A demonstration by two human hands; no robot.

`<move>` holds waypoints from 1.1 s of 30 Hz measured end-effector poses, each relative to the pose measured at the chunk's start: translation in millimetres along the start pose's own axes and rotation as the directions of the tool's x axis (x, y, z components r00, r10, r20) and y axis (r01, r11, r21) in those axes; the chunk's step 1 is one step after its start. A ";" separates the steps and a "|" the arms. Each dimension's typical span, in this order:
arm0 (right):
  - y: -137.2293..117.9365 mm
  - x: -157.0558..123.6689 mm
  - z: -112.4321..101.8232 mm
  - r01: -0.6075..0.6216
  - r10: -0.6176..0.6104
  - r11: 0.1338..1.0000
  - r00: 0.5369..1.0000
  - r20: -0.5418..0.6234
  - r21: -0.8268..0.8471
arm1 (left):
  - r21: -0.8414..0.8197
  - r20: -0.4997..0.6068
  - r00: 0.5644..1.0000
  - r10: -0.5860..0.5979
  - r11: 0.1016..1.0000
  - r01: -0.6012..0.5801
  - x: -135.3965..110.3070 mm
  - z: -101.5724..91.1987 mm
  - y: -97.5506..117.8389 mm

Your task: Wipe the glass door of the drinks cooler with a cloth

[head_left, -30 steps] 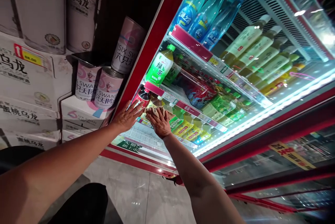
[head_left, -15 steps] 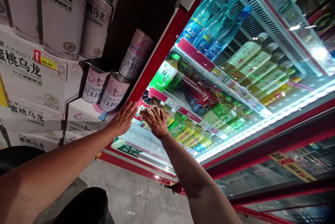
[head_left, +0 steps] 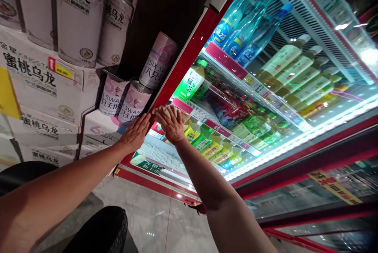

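My left hand (head_left: 135, 133) lies flat and open against the red frame (head_left: 189, 52) of a lit drinks fridge, at its left edge. My right hand (head_left: 170, 124) presses a beige cloth (head_left: 174, 112) onto the fridge's glass door (head_left: 265, 99), fingers curled over it, right beside the left hand. Behind the glass at that spot stand a green tea bottle (head_left: 189, 85), a dark cola bottle and yellow-green bottles on pink-edged shelves.
Left of the fridge are stacked white cartons (head_left: 38, 83) with printed characters, pink cans (head_left: 134, 101) and tall white tins (head_left: 79, 12). Blue bottles (head_left: 236, 28) fill the top shelf. A grey tiled floor (head_left: 153, 221) and a dark round object (head_left: 97, 233) lie below.
My right hand has slid the cloth up and left along the glass toward the red frame. My left hand stays flat on the frame. The view has shifted slightly.
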State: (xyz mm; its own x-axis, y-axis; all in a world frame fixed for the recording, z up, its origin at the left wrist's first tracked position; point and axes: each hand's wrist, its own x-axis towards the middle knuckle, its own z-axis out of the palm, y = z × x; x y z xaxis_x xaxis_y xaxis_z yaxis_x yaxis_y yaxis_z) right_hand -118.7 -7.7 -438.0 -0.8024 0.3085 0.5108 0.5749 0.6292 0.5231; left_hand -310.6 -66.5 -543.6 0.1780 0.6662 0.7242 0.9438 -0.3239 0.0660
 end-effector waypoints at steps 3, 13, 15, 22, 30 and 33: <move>-7.0 19.9 -2.0 -0.141 0.141 0.990 0.990 -0.010 0.012 | 0.003 0.041 0.999 -0.002 1.000 0.002 1.9 -5.1 -2.4; -47.4 -15.5 30.4 0.007 -0.019 0.994 0.994 0.111 0.105 | -0.057 0.068 0.997 -0.038 0.997 0.042 -28.8 -9.7 -3.0; -42.4 -11.6 25.9 0.007 -0.014 0.995 0.997 0.075 0.102 | -0.056 0.045 0.998 -0.034 0.998 0.036 -24.0 -13.8 -1.1; -51.5 -24.5 40.1 -0.100 0.094 0.986 0.994 0.049 0.136 | -0.031 0.069 0.998 0.016 0.999 -0.014 -18.7 1.1 7.1; -35.9 -48.8 46.4 0.012 0.001 0.984 0.997 -0.071 0.176 | 0.002 0.049 0.998 0.031 0.999 -0.032 -16.4 -5.1 11.8; -33.3 -60.5 45.9 -0.100 0.113 0.981 0.991 -0.075 0.164 | -0.004 0.058 0.995 0.081 0.997 -0.081 -8.5 -1.8 14.1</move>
State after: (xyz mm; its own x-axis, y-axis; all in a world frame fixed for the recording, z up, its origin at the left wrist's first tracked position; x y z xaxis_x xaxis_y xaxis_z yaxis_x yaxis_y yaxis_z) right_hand -96.6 -14.7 -517.7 -0.7179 0.3232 0.6166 0.6178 0.7039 0.3505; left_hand -299.3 -78.0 -547.6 0.2701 0.6757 0.6859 0.9250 -0.3799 0.0100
